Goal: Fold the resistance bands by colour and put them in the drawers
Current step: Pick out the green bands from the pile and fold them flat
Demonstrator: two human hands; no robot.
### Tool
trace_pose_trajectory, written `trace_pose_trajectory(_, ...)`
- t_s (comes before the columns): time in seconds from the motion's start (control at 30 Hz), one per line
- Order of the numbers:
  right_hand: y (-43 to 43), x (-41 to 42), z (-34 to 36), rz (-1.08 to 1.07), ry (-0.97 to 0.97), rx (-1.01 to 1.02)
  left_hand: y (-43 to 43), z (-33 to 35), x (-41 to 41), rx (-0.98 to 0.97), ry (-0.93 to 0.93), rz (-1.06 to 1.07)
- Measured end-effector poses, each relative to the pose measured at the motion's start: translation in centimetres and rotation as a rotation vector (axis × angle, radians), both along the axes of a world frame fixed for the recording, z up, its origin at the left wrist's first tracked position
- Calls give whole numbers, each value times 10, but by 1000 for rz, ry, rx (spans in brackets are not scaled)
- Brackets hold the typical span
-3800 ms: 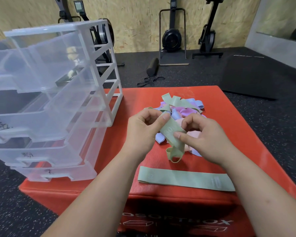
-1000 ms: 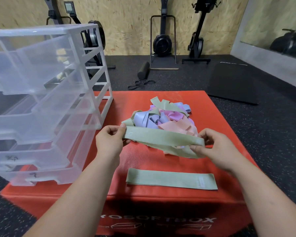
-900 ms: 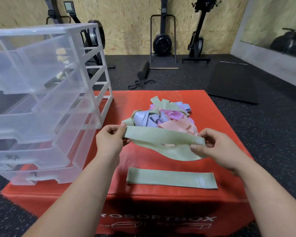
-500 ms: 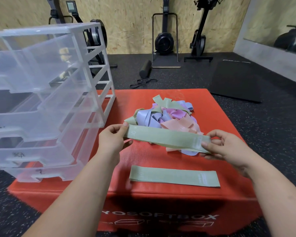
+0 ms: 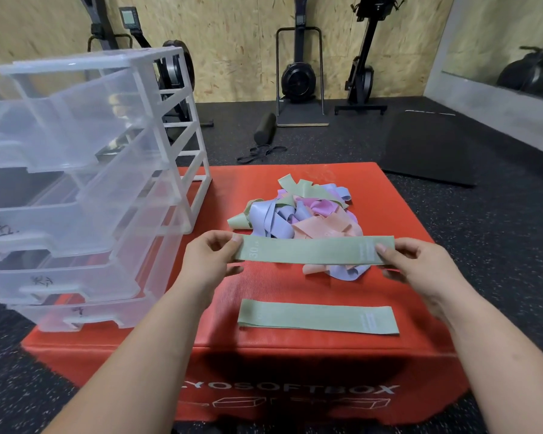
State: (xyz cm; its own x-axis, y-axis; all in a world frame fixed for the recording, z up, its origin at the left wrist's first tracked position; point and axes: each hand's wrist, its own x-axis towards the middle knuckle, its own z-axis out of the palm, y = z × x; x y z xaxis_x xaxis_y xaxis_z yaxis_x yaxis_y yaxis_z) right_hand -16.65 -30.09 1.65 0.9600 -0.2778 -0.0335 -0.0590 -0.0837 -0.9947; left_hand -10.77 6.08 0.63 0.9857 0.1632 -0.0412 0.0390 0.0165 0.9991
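I hold a green resistance band (image 5: 314, 250) stretched flat and level above the red box. My left hand (image 5: 212, 261) pinches its left end and my right hand (image 5: 416, 266) pinches its right end. Below it, near the box's front edge, a second green band (image 5: 318, 317) lies flat. Behind the held band sits a tangled pile of bands (image 5: 301, 211) in green, lilac, pink and peach. A clear plastic drawer unit (image 5: 85, 189) stands on the left of the box, its drawers pulled partly out.
The red soft box (image 5: 295, 364) stands on a dark speckled floor. Exercise machines (image 5: 298, 76) line the plywood wall behind. A black mat (image 5: 430, 148) lies at the right, a foam roller (image 5: 265, 128) and black straps (image 5: 261, 152) beyond the box.
The green band was bunched between my hands; now it is pulled out straight and flat. My right hand has moved right and both hands hold it level.
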Motion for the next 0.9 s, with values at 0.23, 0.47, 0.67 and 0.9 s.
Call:
trace_pose_trajectory(0.23, 0, -24, 1, 5, 105, 182, 6, -4, -29, 25, -23, -1)
trace_pose_trajectory(0.47, -10, -46, -10, -24, 168, -1, 11, -13, -49, 13, 130, -99)
trace_pose_trajectory(0.67, -12, -53, -27, -78, 163, -263, 5, -23, -57, 361, 45, -41)
trace_pose_trajectory(0.9, -13, -48, -47, -95, 182, -528, 0, -34, -56, 677, 22, -49)
